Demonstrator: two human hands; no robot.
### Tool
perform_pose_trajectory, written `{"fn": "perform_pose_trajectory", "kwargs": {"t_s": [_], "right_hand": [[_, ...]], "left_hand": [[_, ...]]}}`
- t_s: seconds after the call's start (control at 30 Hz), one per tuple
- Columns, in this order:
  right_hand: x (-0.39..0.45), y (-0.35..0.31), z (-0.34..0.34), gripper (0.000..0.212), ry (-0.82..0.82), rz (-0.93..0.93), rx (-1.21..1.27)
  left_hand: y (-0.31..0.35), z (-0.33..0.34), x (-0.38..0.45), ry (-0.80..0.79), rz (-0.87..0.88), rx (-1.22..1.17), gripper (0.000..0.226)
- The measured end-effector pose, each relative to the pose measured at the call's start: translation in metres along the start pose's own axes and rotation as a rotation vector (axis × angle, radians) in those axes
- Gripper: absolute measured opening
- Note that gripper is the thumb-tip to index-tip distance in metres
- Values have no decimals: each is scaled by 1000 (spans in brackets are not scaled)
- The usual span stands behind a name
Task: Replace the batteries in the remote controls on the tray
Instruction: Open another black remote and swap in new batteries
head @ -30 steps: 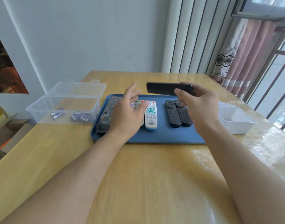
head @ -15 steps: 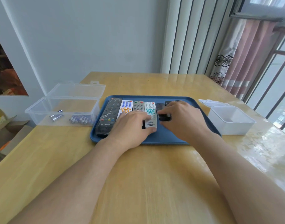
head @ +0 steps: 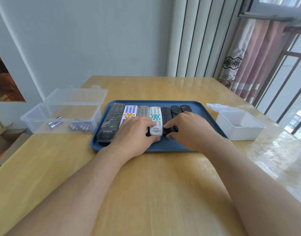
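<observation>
Obs.: a second ago my right hand (head: 189, 128) held a slim black remote (head: 166, 119) up in the air above the tray (head: 209, 116). That remote now lies flat in the row on the tray, just right of the white remote with teal keys (head: 155, 116). Right-hand fingers are curled round its near end, index on top and thumb below, so I log that hand as still grasping it, though it may be about to let go.

Left hand (head: 136, 132): half a second ago it was already down on the row. Now its fingers lie over the lower part of the white remote and its thumb is under that remote's near end. Reads as a grasp.

Meaning (my judgement): the black remote is probably finished and returned, and the white one is the next to be lifted and opened.

State of the task's things: remotes lie side by side, keys up, lengthwise. From the left: large black remote (head: 111, 121), white remote with orange and blue keys (head: 130, 111), grey remote (head: 143, 111), white-teal, slim black, then two more black remotes (head: 180, 108), partly hidden by my right hand. Loose batteries (head: 79, 126) sit in the clear box (head: 35, 114) left of the tray, on the table (head: 146, 184). White box (head: 238, 128) to the right stands open; I see nothing in it.
</observation>
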State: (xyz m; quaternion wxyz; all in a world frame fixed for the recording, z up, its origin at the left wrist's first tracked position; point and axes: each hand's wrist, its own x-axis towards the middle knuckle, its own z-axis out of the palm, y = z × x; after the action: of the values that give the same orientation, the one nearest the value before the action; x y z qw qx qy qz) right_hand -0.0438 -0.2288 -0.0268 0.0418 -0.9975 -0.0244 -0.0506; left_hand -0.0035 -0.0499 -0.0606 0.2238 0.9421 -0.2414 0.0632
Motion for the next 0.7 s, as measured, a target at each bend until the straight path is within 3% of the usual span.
{"fn": "perform_pose_trajectory", "kwargs": {"t_s": [0.1, 0.23, 0.4, 0.6, 0.7], "right_hand": [[2, 8, -4, 50, -52, 31, 55], [3, 21, -3, 75, -162, 59, -77], [2, 22, 0, 66, -281, 43, -110], [-8, 7, -8, 50, -154, 44, -245], [-12, 1, -12, 59, -103, 128, -131]], "left_hand": [[1, 1, 0, 14, 20, -23, 64], [5, 2, 0, -31, 115, -13, 62], [11, 6, 1, -106, 216, 39, 47], [14, 8, 0, -142, 213, 36, 43], [16, 7, -1, -128, 220, 26, 44]]}}
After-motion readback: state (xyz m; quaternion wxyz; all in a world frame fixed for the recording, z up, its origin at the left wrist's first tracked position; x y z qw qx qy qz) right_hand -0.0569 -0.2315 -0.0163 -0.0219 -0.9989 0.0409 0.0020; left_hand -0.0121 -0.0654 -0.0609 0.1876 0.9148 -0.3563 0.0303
